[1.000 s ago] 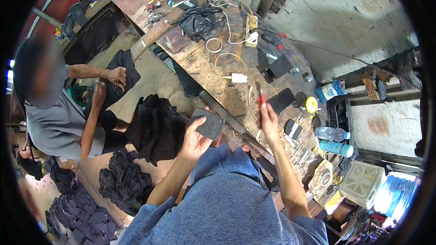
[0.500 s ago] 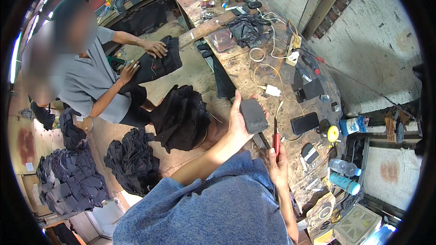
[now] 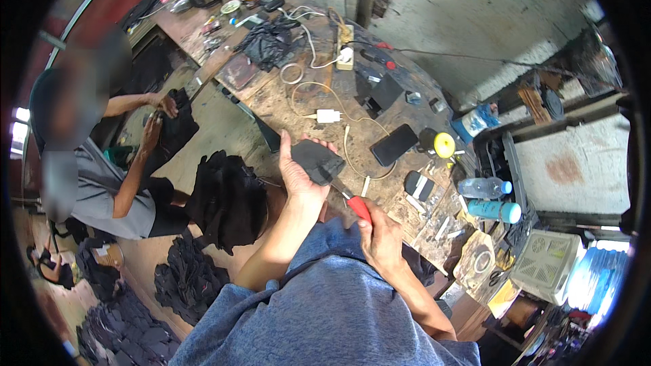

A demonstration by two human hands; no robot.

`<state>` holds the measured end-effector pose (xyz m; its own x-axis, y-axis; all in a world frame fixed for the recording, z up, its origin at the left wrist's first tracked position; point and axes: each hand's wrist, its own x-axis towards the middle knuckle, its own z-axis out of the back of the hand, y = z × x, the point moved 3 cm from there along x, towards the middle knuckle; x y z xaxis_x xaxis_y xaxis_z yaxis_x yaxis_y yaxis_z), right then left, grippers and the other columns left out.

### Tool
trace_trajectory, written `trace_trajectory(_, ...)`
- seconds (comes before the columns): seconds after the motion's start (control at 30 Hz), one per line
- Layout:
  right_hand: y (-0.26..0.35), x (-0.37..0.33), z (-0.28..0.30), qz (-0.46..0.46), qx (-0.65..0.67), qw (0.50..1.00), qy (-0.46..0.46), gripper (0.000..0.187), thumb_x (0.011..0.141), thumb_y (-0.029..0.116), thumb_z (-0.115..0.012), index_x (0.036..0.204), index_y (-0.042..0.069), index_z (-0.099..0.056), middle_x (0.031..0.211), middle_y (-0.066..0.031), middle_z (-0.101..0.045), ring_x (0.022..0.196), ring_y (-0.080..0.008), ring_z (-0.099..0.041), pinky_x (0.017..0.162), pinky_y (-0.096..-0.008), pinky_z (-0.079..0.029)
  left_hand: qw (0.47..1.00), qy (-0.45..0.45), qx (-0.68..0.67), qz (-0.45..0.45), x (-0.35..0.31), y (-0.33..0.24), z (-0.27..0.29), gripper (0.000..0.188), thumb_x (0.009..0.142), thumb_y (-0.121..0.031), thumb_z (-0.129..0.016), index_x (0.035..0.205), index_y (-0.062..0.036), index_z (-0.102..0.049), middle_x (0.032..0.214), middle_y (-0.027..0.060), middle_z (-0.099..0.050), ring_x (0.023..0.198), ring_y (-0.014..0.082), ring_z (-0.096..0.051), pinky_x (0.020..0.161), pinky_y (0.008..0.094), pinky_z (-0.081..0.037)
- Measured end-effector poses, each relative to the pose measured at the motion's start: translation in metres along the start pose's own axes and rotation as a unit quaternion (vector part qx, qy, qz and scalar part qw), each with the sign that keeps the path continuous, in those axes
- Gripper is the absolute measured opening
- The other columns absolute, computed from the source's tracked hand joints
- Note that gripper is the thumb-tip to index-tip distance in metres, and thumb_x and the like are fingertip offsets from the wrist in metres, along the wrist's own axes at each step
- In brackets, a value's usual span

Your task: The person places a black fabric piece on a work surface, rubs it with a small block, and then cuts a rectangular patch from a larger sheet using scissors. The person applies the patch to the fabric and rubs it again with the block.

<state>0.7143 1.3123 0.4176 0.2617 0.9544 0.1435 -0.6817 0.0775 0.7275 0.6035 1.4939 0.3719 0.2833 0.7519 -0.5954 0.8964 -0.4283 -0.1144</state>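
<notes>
Rough workshop with pale plastered walls; long, scarred wooden workbench (image 3: 271, 105) running from upper left toward lower right, strewn with cables, tools and bottles. Left of it, a co-worker in a grey shirt (image 3: 95, 183) bent over black cloth; heaps of black fabric pieces (image 3: 227, 196) on the floor below. On the bench: crumpled black plastic bag (image 3: 268, 42), black smartphone (image 3: 394, 144) lying flat, white charger block (image 3: 328, 116) on its pale cable, small yellow-capped tin (image 3: 443, 144), two plastic bottles (image 3: 494, 200) on their sides at the right end.

At centre, just above the bench's near edge: flat black leather-like piece (image 3: 317, 161), roughly rectangular, propped on edge in the left hand (image 3: 296, 175), thumb one side, fingers wrapped behind, firmly gripped. Long axis slanting from upper left to lower right, lower corner aimed at the tool. Right hand (image 3: 384, 244) closed in a fist round a red-handled tool (image 3: 359, 207), its thin metal tip pointing up-left and meeting or nearly meeting the piece's lower edge; contact too small to confirm.

Judged step: working the lower edge with the tip, piece steadied. Next move calls for a steady left grip and a short, controlled push along the slanting edge, clear of the left thumb.
</notes>
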Motion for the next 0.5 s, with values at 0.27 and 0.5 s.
trace_trajectory(0.27, 0.002, -0.004, -0.008, 0.027, -0.122, 0.992, -0.010, 0.053, 0.099, 0.042, -0.072, 0.136, 0.005, -0.064, 0.094, -0.0128, -0.070, 0.073, -0.0328, -0.073, 0.059, -0.0441, -0.060, 0.997, 0.031, 0.008, -0.064, 0.001, 0.000, -0.013, 0.030, 0.098, -0.040, -0.070, 0.113, -0.0146, -0.069, 0.092, 0.0050, -0.068, 0.086, 0.0258, -0.066, 0.083, 0.0505, -0.055)
trace_trajectory(0.5, 0.000, 0.006, -0.015, -0.015, -0.098, 0.995, -0.005, 0.049, 0.099, 0.035, -0.073, 0.137, 0.008, -0.060, 0.096, -0.0159, -0.071, 0.079, -0.0379, -0.074, 0.065, -0.0464, -0.059, 0.996, 0.012, 0.018, -0.092, 0.004, 0.005, -0.008, 0.028, 0.093, -0.030, -0.069, 0.116, -0.0146, -0.068, 0.093, 0.0057, -0.067, 0.086, 0.0268, -0.065, 0.084, 0.0497, -0.056)
